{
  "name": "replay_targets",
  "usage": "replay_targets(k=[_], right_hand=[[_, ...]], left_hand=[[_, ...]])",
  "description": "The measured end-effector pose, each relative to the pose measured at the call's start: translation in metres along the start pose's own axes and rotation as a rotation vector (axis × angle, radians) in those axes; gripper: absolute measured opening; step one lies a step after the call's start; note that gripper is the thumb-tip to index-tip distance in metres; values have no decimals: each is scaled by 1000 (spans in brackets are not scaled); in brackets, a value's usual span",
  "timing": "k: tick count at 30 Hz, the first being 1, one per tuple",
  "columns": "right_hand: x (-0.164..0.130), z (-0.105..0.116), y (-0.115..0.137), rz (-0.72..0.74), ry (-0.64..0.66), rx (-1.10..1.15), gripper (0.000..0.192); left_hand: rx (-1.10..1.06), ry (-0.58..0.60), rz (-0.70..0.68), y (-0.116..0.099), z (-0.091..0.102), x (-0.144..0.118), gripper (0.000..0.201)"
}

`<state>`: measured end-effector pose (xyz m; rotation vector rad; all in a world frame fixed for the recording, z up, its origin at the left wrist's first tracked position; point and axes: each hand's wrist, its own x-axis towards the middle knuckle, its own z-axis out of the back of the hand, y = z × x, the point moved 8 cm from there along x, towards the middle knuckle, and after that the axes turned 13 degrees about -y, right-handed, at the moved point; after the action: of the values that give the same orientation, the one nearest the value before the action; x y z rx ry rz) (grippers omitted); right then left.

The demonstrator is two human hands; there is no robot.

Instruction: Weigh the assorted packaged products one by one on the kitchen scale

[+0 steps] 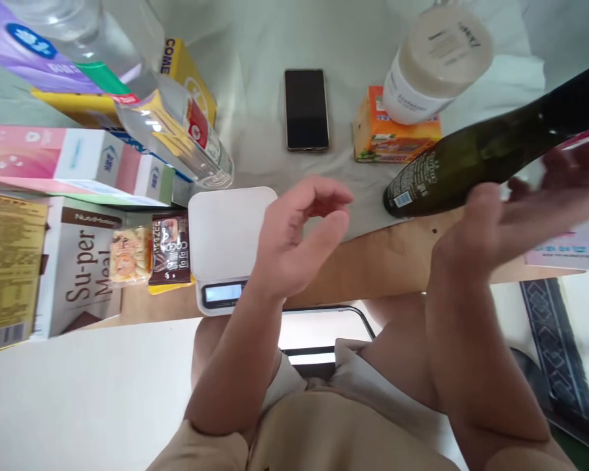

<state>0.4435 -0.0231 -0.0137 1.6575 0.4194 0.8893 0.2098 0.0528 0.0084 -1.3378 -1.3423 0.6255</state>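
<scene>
Home table: grocery boxes [86,261], kitchen scale [224,245], phone [306,109] on white cloth [255,59].

Phone [306,109] face-up on cloth; orange carton [390,139] beneath white jar [434,62].

Your head camera looks steeply down from close above at your forearms, the kitchen scale [230,242] and the table edge [373,261].

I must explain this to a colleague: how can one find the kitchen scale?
Start at the table's wooden front edge. The scale sits there beside the left hand. It alone is a plain white square, with a small display facing the person.
</scene>
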Motion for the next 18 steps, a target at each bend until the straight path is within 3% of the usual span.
replay_targets(k=[2, 4, 6, 10, 14, 18], right_hand=[[7, 14, 3, 203, -153, 29, 77], [12, 16, -5, 288, -137, 68, 83], [16, 17, -22, 261, -90, 60, 88], [15, 27, -44, 185, -121, -93, 98], [12, 24, -45, 111, -129, -132, 92], [10, 23, -37, 80, -245, -163, 84]], left_hand=[[29, 64, 18, 10, -24, -4, 13], [64, 118, 34, 19, -42, -8, 11], [94, 168, 67, 27, -55, -11, 11], [107, 180, 145, 36, -63, -12, 18], [151, 173, 215, 42, -64, -14, 24], [190, 218, 236, 42, -65, -17, 29]])
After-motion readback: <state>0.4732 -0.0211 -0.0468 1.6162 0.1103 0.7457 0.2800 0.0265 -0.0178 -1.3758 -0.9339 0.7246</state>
